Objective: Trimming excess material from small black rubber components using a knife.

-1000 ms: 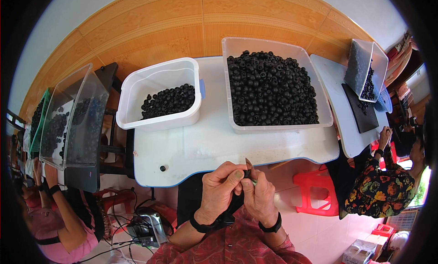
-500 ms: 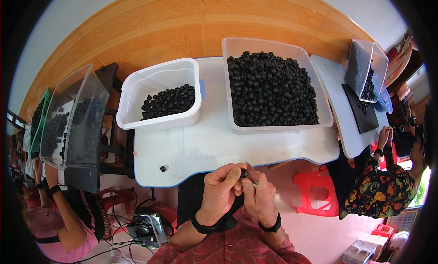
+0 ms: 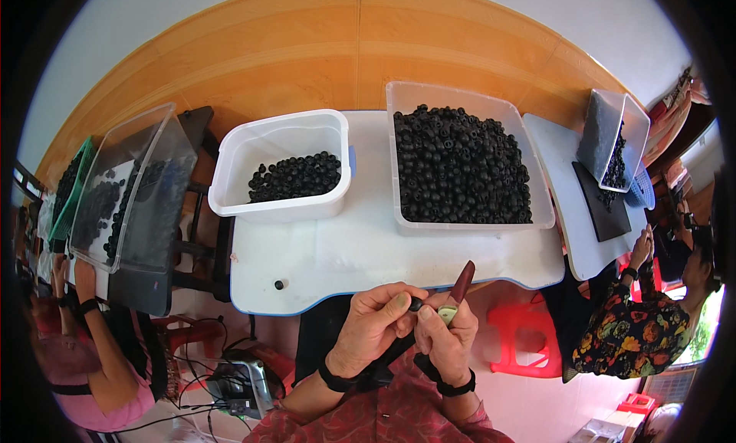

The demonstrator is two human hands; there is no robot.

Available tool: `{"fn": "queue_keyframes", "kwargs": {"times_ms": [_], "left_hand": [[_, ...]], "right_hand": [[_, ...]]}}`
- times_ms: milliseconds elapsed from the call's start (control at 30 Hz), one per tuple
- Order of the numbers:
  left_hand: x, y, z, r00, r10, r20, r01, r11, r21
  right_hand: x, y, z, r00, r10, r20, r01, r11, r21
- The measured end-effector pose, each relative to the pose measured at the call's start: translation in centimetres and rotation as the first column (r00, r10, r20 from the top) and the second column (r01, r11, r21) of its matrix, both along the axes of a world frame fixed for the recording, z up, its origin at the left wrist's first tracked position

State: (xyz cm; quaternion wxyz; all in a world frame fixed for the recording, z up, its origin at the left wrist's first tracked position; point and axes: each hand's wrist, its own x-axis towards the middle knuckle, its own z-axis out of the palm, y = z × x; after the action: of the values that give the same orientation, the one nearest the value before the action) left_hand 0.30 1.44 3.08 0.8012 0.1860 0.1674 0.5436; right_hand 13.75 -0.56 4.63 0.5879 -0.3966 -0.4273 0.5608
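Between the thumb and fingertips of my left hand [image 3: 368, 326] is a small round black bead [image 3: 415, 303]. My right hand [image 3: 448, 343], close beside it, is closed around a small knife [image 3: 461, 283] with a pale green handle. The blade looks dark red and points up and away from me, to the right of the bead. Both hands are just off the table's near edge, almost touching each other. A single black bead [image 3: 280, 284] lies apart on the white table [image 3: 368, 251], to the left.
A white tub [image 3: 277, 211] with some black beads stands at the back left. Beside it, a larger clear bin [image 3: 475, 227] is heaped with them. People work at both sides, near a tilted clear bin [image 3: 126, 190] at left and another [image 3: 602, 136] at right. A red stool [image 3: 521, 351] stands at right.
The knife has swung away from the bead, so its blade now shows broadside and points up. My left hand keeps the bead. The whole view has shifted slightly.
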Motion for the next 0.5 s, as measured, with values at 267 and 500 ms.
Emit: {"fn": "queue_keyframes", "kwargs": {"times_ms": [267,500], "left_hand": [[-0.5,-0.5,0.6,0.997,0.043,-0.063,-0.041,0.999,0.035],[-1.5,-0.8,0.8,0.996,0.049,-0.080,-0.044,0.997,0.059]], "right_hand": [[-0.9,-0.3,0.7,0.999,0.002,0.047,-0.004,1.000,0.028],[-1.5,-0.1,1.0,0.997,0.049,0.054,-0.049,0.999,0.003]]}}
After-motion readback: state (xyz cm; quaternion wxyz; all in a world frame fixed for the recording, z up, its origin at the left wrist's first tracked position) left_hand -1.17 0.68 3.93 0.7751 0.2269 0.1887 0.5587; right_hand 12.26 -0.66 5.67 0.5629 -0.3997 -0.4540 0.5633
